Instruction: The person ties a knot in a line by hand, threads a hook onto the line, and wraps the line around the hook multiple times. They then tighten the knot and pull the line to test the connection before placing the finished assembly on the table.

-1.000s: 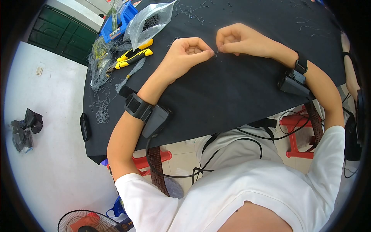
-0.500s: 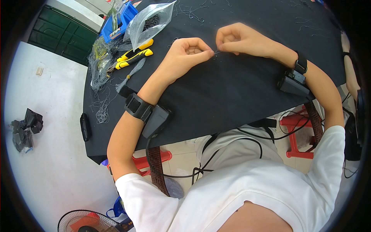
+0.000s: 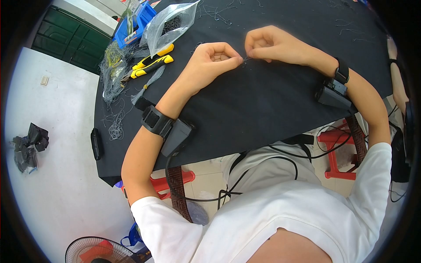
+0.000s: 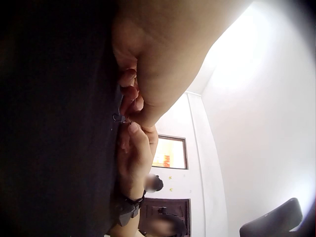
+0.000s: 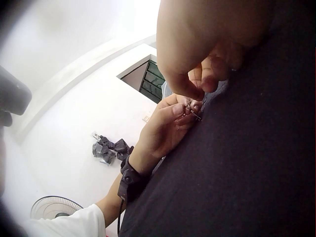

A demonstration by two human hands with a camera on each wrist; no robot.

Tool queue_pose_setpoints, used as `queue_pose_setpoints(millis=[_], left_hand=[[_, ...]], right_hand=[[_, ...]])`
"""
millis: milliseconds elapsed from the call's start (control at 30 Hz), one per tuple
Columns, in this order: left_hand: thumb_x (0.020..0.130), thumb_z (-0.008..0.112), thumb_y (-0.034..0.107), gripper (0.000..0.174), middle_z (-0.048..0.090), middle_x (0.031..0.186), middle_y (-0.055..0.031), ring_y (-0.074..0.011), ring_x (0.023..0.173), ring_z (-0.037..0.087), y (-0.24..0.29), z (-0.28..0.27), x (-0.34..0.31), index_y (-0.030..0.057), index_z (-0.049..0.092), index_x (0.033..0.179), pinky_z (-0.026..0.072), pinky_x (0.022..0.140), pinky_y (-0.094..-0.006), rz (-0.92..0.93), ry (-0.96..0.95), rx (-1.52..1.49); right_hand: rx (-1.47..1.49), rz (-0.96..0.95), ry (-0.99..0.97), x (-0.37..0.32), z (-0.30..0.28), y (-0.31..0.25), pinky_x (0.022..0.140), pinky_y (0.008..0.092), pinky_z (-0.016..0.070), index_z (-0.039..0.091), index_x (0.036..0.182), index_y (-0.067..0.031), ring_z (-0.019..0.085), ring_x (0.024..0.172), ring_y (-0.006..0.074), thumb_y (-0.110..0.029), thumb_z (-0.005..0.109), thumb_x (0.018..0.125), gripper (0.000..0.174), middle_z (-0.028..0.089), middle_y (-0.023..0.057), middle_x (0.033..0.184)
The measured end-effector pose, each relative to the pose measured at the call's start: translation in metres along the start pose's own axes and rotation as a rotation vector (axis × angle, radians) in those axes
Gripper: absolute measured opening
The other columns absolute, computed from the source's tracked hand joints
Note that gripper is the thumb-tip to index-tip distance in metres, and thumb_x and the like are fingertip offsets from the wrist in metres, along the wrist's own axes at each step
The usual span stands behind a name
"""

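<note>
Over the black-covered table [image 3: 245,109] both hands meet fingertip to fingertip. The left hand [image 3: 209,62] pinches a small dark hook-like piece [image 5: 193,113] between thumb and forefinger, its end sticking out past the fingertips. Close by on the right, the right hand [image 3: 280,47] has thumb and forefinger pinched on a thin thread [image 3: 246,58] running between the hands; its other fingers are curled in. In the left wrist view, the dark piece shows a little loop beside the touching fingers. The fingertips partly cover both piece and thread.
Left of the hands lie yellow-black pliers [image 3: 152,66], tangled grey line [image 3: 115,79] and a tied bundle of strands [image 3: 149,84]. Beyond them stand a blue bin [image 3: 139,27] and a clear bag [image 3: 180,18] with small dark pieces. Loose threads [image 3: 217,15] lie at the far side.
</note>
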State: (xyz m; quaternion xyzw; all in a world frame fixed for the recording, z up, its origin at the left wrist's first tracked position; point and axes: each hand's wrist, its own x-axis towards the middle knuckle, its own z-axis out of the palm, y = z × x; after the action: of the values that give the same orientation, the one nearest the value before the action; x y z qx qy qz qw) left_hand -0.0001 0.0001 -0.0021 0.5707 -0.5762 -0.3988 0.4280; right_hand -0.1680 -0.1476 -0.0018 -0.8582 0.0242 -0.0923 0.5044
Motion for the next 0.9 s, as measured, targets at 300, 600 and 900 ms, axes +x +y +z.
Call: queue_pose_setpoints(millis=[300, 600, 900], left_hand=[[0.085, 0.061, 0.01, 0.011, 0.063, 0.089, -0.0038, -0.0069, 0.084, 0.059, 0.0018, 0.0009, -0.0008, -0.0003, 0.062, 0.089, 0.0449, 0.08, -0.0189, 0.011, -0.005, -0.027], [0.085, 0.061, 0.01, 0.011, 0.063, 0.089, -0.0033, -0.0064, 0.084, 0.058, 0.0007, 0.0002, -0.0003, -0.0001, 0.061, 0.089, 0.0447, 0.079, -0.0183, -0.002, -0.002, -0.017], [0.085, 0.061, 0.01, 0.011, 0.063, 0.089, -0.0035, -0.0066, 0.084, 0.058, 0.0005, 0.0, -0.0002, -0.0003, 0.062, 0.089, 0.0446, 0.079, -0.0186, 0.004, -0.007, -0.022]], right_hand=[[0.001, 0.008, -0.001, 0.0, -0.0001, -0.0009, 0.05, 0.0192, 0.0332, 0.056, 0.079, -0.0058, 0.041, 0.052, 0.004, -0.016, 0.055, 0.083, 0.011, 0.046, -0.0051, 0.058], [-0.009, 0.016, -0.043, -0.0014, -0.0018, -0.0058, 0.051, 0.0197, 0.0341, 0.056, 0.077, -0.0057, 0.041, 0.052, 0.0041, -0.017, 0.055, 0.082, 0.012, 0.044, -0.0049, 0.056], [-0.038, 0.009, -0.003, -0.0001, -0.0002, -0.0033, 0.051, 0.0193, 0.0358, 0.056, 0.08, -0.0057, 0.044, 0.055, 0.0044, -0.017, 0.054, 0.083, 0.011, 0.051, -0.0031, 0.065]])
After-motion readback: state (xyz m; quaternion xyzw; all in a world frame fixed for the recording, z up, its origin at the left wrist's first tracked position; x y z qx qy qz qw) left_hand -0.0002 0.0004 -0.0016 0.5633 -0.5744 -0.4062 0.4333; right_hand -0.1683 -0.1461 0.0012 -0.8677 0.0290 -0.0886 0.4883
